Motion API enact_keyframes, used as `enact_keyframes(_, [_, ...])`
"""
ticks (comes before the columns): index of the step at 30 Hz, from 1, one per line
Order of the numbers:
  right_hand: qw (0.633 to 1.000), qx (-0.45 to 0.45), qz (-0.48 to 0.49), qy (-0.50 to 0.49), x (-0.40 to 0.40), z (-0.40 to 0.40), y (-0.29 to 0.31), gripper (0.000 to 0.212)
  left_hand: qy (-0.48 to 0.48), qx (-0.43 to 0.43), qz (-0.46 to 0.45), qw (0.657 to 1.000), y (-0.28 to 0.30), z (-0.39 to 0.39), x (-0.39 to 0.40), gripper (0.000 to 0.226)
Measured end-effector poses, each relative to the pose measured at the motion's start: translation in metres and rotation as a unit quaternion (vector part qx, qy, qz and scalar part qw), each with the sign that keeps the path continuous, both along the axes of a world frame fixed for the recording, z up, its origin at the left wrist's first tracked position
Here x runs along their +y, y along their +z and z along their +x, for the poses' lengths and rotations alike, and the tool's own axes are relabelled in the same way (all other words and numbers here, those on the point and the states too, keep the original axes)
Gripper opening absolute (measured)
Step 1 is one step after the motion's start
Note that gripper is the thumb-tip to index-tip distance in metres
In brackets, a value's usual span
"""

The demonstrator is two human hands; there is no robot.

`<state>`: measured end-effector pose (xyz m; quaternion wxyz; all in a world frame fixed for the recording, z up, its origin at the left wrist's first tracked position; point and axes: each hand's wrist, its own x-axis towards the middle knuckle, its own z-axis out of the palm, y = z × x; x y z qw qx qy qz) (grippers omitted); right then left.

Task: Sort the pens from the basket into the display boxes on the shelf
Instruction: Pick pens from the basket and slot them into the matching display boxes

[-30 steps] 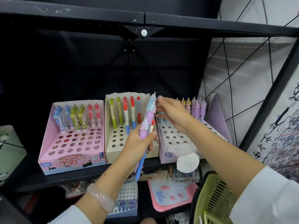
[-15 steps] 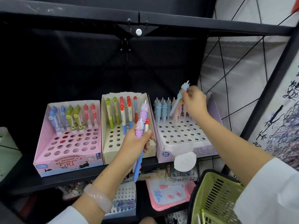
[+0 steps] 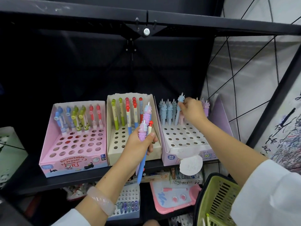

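The right hand [image 3: 192,110] holds a blue pen [image 3: 179,110] at the back of the purple box [image 3: 187,154]. Left of that box, the left hand [image 3: 138,144] grips three pens [image 3: 145,128].

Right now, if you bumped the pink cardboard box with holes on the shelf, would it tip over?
Probably not: the pink cardboard box sits flat and wide on the black shelf. It looks light, so it might slide. The tall pens standing at its back could wobble.

Pink drawing board [image 3: 174,198] and small white box [image 3: 128,203] below.
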<state>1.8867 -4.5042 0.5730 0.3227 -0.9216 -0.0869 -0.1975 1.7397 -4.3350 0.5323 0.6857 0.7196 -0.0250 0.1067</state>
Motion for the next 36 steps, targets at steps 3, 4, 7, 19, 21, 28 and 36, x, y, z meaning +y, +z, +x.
enact_keyframes(3, [1.000, 0.015, -0.019, -0.011, 0.006, 0.000, 0.004, 0.028, 0.002, -0.001, -0.003, 1.000, 0.000, -0.001, -0.001, 0.007])
enact_keyframes(4, [0.999, 0.021, -0.024, -0.013, 0.008, 0.000, 0.004, 0.029, 0.002, -0.001, -0.005, 1.000, 0.000, -0.001, -0.002, 0.006])
enact_keyframes(7, [0.997, 0.036, -0.058, -0.027, 0.013, -0.001, 0.001, 0.026, 0.004, -0.001, -0.003, 1.000, 0.000, -0.003, -0.004, 0.008])
enact_keyframes(19, [0.999, -0.016, -0.029, -0.014, 0.006, -0.014, -0.019, 0.027, -0.002, -0.007, -0.009, 1.000, 0.003, -0.009, -0.003, 0.018])
enact_keyframes(21, [0.999, -0.031, -0.021, -0.012, 0.003, -0.012, -0.015, 0.040, 0.000, -0.007, -0.014, 1.000, 0.003, -0.009, -0.003, 0.018])
enact_keyframes(28, [0.993, 0.044, -0.097, 0.044, -0.002, -0.009, -0.021, 0.056, -0.004, -0.012, -0.010, 1.000, 0.003, -0.009, -0.006, 0.016])
enact_keyframes(36, [0.978, 0.052, 0.156, 0.131, -0.003, -0.037, -0.011, 0.039, -0.013, -0.011, 0.024, 1.000, 0.004, -0.003, -0.019, 0.007])
